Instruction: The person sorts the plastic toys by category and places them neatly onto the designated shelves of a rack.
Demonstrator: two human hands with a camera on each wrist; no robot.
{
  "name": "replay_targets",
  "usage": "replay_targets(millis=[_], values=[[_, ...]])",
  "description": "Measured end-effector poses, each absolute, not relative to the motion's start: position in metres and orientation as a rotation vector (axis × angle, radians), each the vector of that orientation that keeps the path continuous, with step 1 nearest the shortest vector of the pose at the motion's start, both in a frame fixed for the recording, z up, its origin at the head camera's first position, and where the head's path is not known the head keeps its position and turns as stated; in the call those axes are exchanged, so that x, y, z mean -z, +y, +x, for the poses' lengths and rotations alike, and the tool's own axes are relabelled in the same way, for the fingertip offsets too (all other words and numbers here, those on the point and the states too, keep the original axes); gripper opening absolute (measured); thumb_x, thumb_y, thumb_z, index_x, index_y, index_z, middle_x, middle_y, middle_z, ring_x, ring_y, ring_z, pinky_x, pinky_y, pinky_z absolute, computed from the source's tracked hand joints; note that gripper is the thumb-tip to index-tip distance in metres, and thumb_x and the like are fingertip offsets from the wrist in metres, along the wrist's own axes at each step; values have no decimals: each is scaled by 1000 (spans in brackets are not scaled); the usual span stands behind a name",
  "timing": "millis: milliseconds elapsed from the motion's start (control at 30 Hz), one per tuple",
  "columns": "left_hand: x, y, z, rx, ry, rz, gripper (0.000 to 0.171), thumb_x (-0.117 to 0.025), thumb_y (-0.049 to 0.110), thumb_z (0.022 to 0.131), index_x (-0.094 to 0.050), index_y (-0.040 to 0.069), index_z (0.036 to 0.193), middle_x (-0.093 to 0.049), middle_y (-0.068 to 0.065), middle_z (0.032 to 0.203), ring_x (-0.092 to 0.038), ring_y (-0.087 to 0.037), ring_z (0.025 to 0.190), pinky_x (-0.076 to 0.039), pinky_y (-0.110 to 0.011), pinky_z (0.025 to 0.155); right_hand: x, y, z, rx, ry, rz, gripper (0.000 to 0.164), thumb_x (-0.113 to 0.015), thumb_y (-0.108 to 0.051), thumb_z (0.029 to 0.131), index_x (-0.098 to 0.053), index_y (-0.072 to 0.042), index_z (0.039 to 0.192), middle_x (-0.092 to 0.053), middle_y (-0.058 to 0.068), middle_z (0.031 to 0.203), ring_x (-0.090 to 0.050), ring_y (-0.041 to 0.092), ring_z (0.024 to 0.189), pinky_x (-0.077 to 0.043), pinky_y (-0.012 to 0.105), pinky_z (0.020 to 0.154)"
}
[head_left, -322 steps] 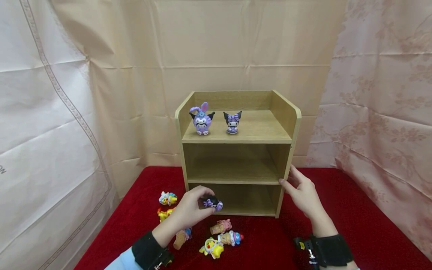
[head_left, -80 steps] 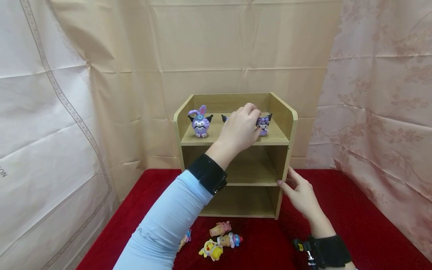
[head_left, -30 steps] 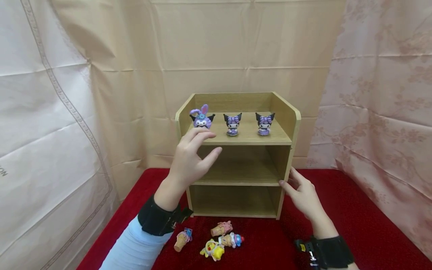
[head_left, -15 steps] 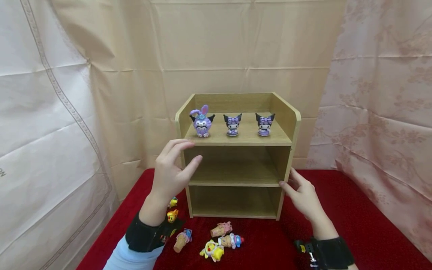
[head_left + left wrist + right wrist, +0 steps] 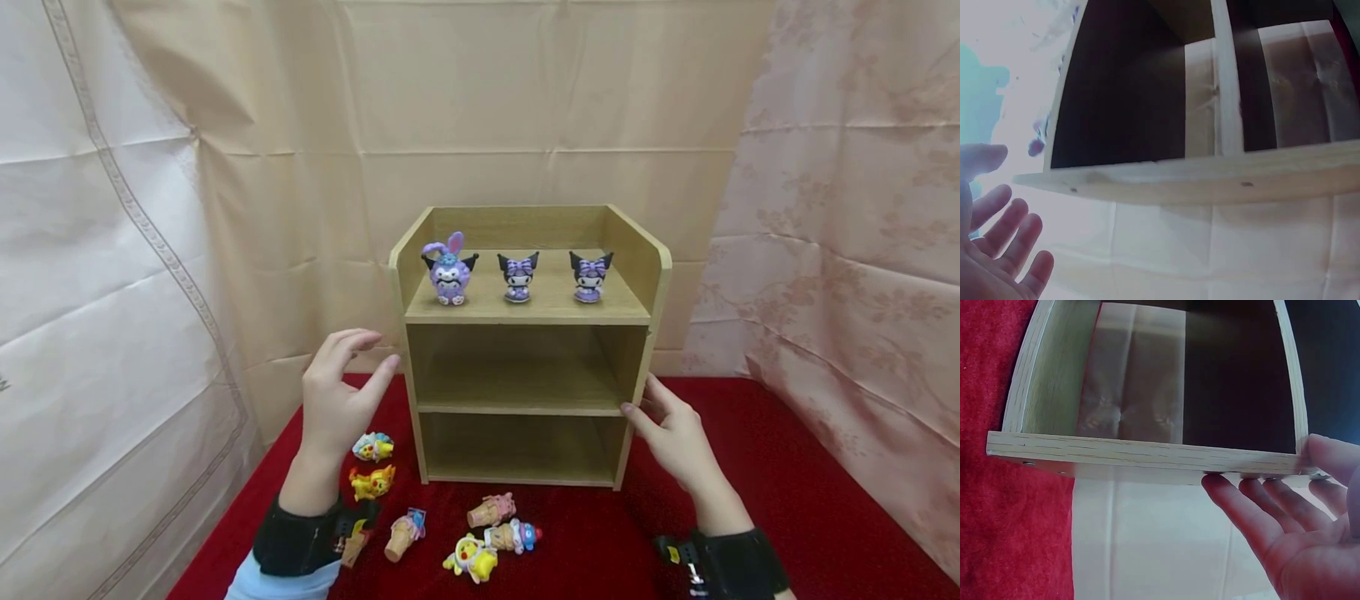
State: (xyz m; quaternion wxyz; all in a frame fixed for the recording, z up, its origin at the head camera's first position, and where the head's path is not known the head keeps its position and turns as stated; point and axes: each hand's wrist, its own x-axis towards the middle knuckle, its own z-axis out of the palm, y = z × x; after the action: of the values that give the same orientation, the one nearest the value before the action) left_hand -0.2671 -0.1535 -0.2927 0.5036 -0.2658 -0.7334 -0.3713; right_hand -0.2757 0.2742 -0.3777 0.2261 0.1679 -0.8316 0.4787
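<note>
My left hand is raised to the left of the small wooden shelf, thumb and fingers apart, holding nothing. At the shelf's right side panel, my right hand grips the edge; in the right wrist view the thumb lies at the front and the fingers against the outer face. Three purple figurines stand upright in a row on the top board: one with rabbit ears at left, a black-eared one in the middle and a similar one at right.
Left of the shelf lie a white-and-yellow figurine and an orange one. In front lie a cone-shaped figurine, a pink one, a blue-headed one and a yellow one. The left wristband partly hides another cone.
The third purple figurine, earlier in my left hand, now stands on the top board. My left hand has let go and moved left and down. My right hand keeps its place on the shelf.
</note>
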Motion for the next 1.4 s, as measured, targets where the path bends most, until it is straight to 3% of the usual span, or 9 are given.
replay_targets(millis=[167,400,567,800,1033,1400], values=[[303,-166,-272,903,-1797,-580,33,-77,13,78,-67,5,109,-64,-1,109,-55,-15,100,-46,-40,82,377,271,-274,-1325,-2290,461,61,-60,-15,95,-32,-19,149,-49,26,132,-54,35,109,-56,41,66],[315,-178,-279,907,-1815,-521,32,-77,13,79,-67,4,107,-64,-4,108,-56,-16,96,-45,-32,80,358,260,-258,-1339,-2273,458,56,-58,-3,94,-35,-3,145,-51,32,125,-56,39,104,-55,47,65],[323,-184,-283,904,-1850,-468,32,-78,13,78,-67,6,108,-64,-5,107,-56,-19,94,-45,-34,75,367,265,-266,-1338,-2280,452,58,-60,-7,94,-36,-11,147,-53,29,125,-57,35,103,-56,43,65],[331,-196,-288,932,-2019,-352,38,-75,22,82,-63,7,115,-60,-10,113,-55,-25,98,-48,-47,76,381,273,-278,-1331,-2288,456,58,-61,-16,95,-36,-20,148,-54,24,126,-58,31,103,-57,39,64],[339,-207,-293,948,-2284,-149,47,-69,33,87,-57,5,124,-55,-17,120,-51,-33,104,-46,-55,82,378,273,-277,-1311,-2298,456,59,-60,-17,96,-35,-21,148,-53,23,128,-57,32,104,-57,36,64],[362,-222,-308,900,-2680,-82,61,-66,37,88,-47,0,132,-50,-25,130,-48,-39,110,-46,-58,86,376,272,-275,-1323,-2288,471,62,-62,-12,94,-33,-20,149,-50,26,131,-56,34,105,-57,38,63]])
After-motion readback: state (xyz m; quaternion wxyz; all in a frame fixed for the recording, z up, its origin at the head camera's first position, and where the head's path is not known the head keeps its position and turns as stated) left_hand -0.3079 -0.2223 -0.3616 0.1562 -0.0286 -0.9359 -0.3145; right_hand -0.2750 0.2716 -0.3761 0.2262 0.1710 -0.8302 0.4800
